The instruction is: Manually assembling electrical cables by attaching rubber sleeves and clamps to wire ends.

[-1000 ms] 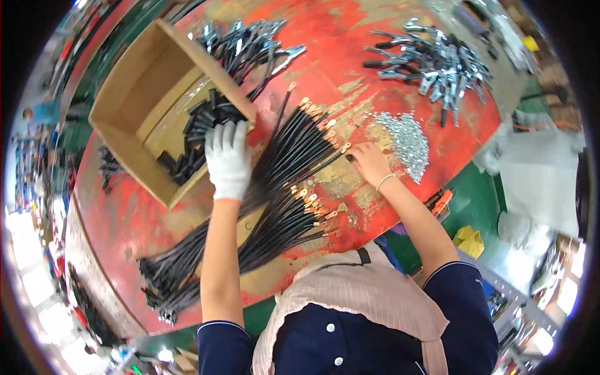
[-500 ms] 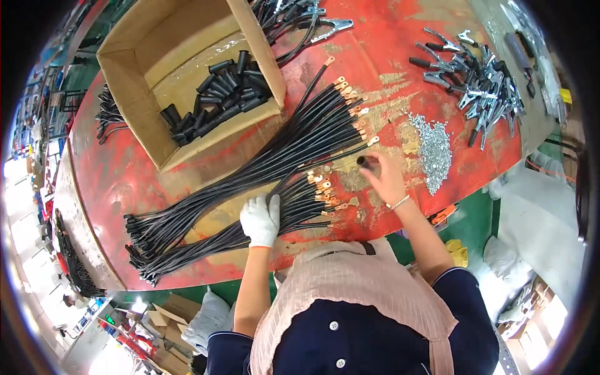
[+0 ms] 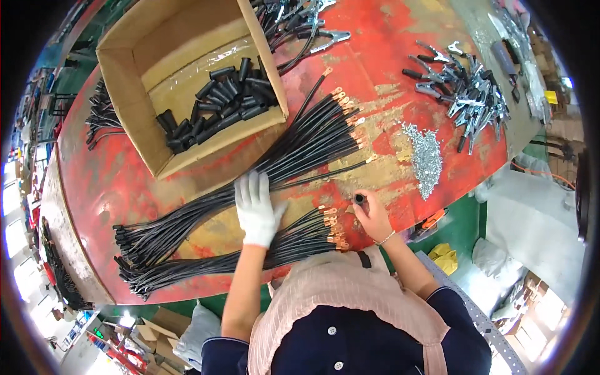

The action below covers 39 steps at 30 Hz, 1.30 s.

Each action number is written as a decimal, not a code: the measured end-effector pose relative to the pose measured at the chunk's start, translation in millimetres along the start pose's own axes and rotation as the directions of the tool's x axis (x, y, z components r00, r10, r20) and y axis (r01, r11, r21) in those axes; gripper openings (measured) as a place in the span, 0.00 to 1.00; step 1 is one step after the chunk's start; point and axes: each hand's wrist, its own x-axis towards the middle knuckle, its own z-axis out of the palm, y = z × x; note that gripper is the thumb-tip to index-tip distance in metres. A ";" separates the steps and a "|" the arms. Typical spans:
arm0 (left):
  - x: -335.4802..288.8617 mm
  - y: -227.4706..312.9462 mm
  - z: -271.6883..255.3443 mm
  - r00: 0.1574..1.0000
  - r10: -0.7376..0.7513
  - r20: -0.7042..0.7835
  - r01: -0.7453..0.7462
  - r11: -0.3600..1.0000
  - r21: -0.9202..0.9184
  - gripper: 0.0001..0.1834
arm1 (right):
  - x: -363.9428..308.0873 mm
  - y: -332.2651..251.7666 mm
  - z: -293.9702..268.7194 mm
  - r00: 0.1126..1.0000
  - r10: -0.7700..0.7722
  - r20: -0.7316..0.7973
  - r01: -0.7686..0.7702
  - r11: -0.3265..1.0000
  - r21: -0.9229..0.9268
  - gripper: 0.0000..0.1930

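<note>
My left hand (image 3: 256, 206), in a white glove, lies with its fingers stretched out. Its fingertips touch the lower edge of the far bundle of black cables (image 3: 275, 156), which end in copper ring terminals. Between the fingers and thumb of my bare right hand (image 3: 374, 215) is a short black rubber sleeve (image 3: 359, 199), its open end showing. That hand is just right of the copper terminals (image 3: 331, 219) of the near cable bundle (image 3: 287, 244). One cable (image 3: 325, 174) lies a little apart from the far bundle, its terminal pointing right.
A cardboard box (image 3: 137, 125) of black rubber sleeves (image 3: 231, 94) stands at the far left. Small silver rivet-like parts (image 3: 426, 162) form a pile on the red worn table (image 3: 375, 69). Metal clamps (image 3: 469, 94) lie at the far right; more clamps with cables (image 3: 306, 37) lie behind the box.
My left hand has moved from the near bundle to the far one, and its fingers have straightened. My right hand has come nearer to me, still holding the rubber sleeve.
</note>
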 end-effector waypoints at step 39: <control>55.7 19.5 53.7 0.975 0.180 0.131 -0.151 0.967 -0.207 0.45 | 338.5 -222.0 123.2 0.678 -0.090 0.729 0.735 0.109 -0.670 0.08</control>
